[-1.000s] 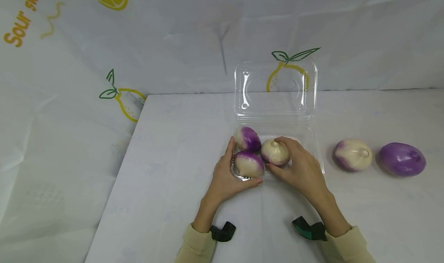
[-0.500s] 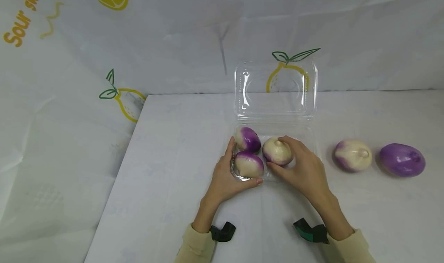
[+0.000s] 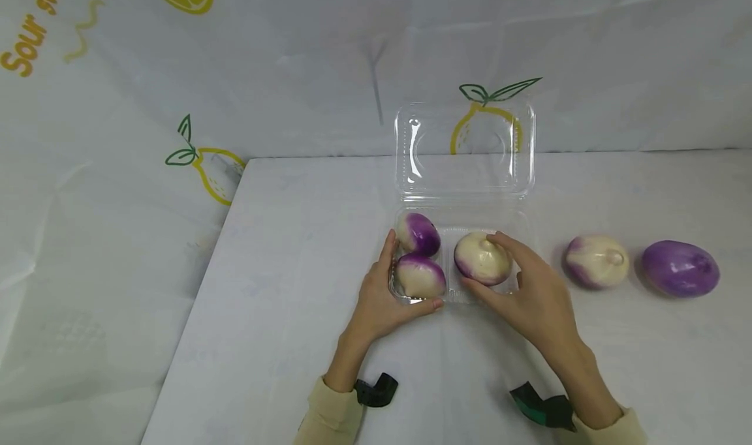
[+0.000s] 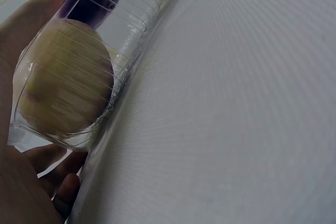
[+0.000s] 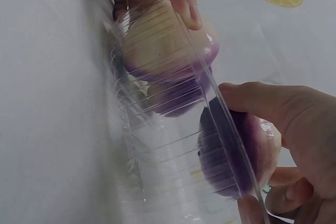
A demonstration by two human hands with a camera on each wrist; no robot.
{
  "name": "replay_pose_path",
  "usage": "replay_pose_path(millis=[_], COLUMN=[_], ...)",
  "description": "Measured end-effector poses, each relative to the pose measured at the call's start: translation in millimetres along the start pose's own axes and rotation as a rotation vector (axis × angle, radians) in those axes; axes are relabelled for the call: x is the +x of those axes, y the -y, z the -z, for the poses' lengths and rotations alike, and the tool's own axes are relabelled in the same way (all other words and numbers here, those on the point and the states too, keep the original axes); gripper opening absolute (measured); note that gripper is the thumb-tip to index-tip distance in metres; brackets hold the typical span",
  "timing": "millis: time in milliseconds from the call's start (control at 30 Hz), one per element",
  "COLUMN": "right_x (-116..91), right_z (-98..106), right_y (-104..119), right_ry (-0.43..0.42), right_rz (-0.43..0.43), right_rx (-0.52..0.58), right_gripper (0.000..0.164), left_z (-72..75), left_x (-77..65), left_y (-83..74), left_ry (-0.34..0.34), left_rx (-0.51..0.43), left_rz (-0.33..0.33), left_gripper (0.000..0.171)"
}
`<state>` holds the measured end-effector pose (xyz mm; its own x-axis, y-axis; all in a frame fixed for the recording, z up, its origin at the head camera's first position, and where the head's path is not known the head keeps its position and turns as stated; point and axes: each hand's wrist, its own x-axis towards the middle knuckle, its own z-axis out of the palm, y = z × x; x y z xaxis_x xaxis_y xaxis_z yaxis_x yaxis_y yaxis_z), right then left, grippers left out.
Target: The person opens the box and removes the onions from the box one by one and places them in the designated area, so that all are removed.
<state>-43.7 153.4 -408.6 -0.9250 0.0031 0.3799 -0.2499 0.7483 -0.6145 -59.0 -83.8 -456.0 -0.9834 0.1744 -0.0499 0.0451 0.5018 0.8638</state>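
A clear plastic clamshell container [image 3: 449, 295] lies open, its lid [image 3: 435, 171] raised at the back. My left hand [image 3: 376, 305] grips its front left corner, thumb along the front rim and fingers at the left side. Two purple-and-white turnips, a back one [image 3: 422, 234] and a front one [image 3: 420, 276], sit in the left part. My right hand [image 3: 540, 295] pinches a third turnip [image 3: 483, 259] between thumb and fingers, over the container's right part. In the right wrist view, this turnip [image 5: 268, 148] shows partly through the front wall, its lower end below the rim.
To the right on the white table [image 3: 282, 269] lie a white-and-purple turnip [image 3: 597, 262] and a mostly purple one [image 3: 680, 269], side by side. A pale curtain [image 3: 305, 73] with lemon prints hangs behind the table and on the left.
My right hand has moved the pinched turnip to the right, away from the other two, so a gap now shows between them. The left hand has stayed at the container's corner.
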Motion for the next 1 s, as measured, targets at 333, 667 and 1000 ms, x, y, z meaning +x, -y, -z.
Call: replay_pose_path(millis=[333, 667, 1000], right_x=[-8, -19, -29], right_z=[17, 36, 53], right_y=[2, -1, -4], right_ry=[-0.043, -0.056, -0.056], right_rz=[-0.028, -0.13, -0.17], right_rx=[0.063, 0.162, 0.182], right_gripper=[0.077, 0.08, 0.078], left_z=[-0.7, -0.6, -1.1], left_x=[0.6, 0.0, -0.1], left_y=[1.1, 1.2, 1.9], left_ry=[-0.004, -0.004, -0.002], left_rx=[-0.002, -0.007, -0.011], left_rz=[-0.011, -0.012, -0.013], left_gripper=[0.132, 0.132, 0.131])
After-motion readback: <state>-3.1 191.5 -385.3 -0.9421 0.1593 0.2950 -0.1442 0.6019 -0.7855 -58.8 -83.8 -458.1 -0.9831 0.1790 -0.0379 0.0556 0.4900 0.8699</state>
